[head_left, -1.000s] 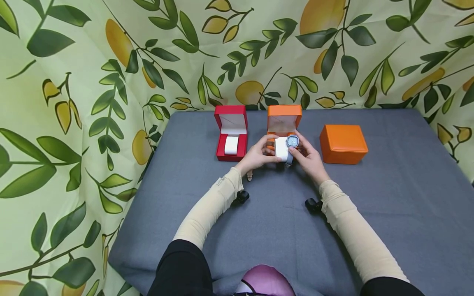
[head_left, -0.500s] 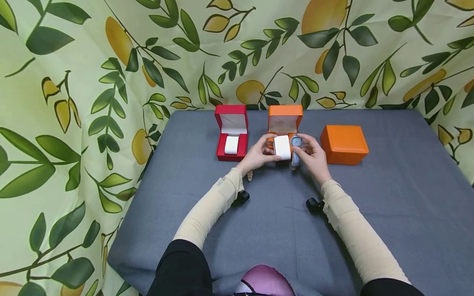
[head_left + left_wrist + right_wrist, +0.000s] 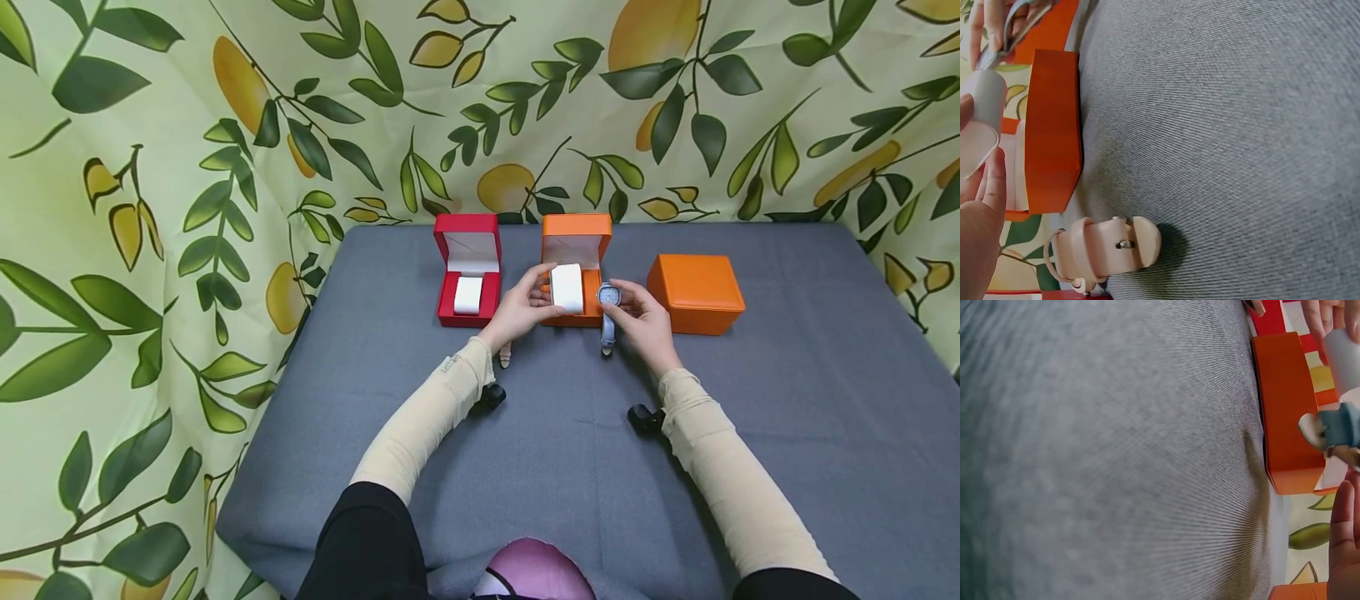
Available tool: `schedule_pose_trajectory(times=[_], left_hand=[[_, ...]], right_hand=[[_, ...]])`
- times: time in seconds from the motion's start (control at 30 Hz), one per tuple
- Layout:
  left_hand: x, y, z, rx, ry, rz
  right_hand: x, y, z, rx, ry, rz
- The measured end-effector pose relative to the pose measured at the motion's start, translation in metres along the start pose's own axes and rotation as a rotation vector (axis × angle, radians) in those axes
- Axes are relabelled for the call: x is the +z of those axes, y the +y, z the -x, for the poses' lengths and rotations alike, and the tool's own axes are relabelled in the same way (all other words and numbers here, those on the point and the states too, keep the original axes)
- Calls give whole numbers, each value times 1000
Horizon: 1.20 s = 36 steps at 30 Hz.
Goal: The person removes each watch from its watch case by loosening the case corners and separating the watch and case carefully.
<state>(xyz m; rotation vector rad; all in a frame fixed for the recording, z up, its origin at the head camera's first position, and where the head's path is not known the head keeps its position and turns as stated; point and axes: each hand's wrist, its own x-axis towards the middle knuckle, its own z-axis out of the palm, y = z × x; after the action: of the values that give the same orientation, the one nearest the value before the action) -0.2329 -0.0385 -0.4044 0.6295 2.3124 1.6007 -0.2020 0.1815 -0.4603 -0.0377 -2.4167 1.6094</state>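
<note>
My left hand (image 3: pixel 519 310) holds a white watch cushion (image 3: pixel 567 288) between thumb and fingers, just over the open orange watch box (image 3: pixel 577 223). My right hand (image 3: pixel 648 323) pinches a light blue wristwatch (image 3: pixel 609 295) by its face. Its strap hangs down, apart from the cushion, to the right of it. In the left wrist view the cushion (image 3: pixel 988 100) looks like a hollow roll with nothing around it. A pale pink watch (image 3: pixel 1107 251) lies on the cloth below my left wrist, its buckle showing; the head view shows only its strap end (image 3: pixel 506 356).
A red watch box (image 3: pixel 445 319) stands open on the left with a white cushion (image 3: pixel 468 295) inside. On the right sits a closed orange box (image 3: pixel 697 292). Grey cloth (image 3: pixel 540 467) covers the table, and a leaf-patterned curtain (image 3: pixel 450 108) hangs behind.
The blue watch, first against the cushion, has moved right and away from it in my right hand. My left hand has raised the cushion slightly toward the open orange box.
</note>
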Motion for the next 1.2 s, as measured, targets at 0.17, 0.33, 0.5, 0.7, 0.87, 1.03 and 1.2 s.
schedule_pose_trajectory(times=[0.17, 0.33, 0.5, 0.7, 0.87, 1.03, 1.2], left_hand=[[3, -8, -7, 7, 4, -14], [7, -27, -17, 6, 24, -20], [9, -35, -20, 24, 39, -20], [10, -36, -20, 30, 44, -23], [11, -36, -20, 20, 45, -24], [11, -36, -19, 17, 42, -20], [12, -38, -21, 23, 43, -10]], right_hand=[[0, 3, -1, 36, -5, 72], [-1, 2, -1, 33, 26, 176], [-2, 1, 0, -4, 39, 270], [-3, 2, -1, 2, -3, 323], [-4, 4, -1, 32, -55, 359], [-5, 4, -1, 49, -91, 386], [-5, 4, -3, 61, -117, 434]])
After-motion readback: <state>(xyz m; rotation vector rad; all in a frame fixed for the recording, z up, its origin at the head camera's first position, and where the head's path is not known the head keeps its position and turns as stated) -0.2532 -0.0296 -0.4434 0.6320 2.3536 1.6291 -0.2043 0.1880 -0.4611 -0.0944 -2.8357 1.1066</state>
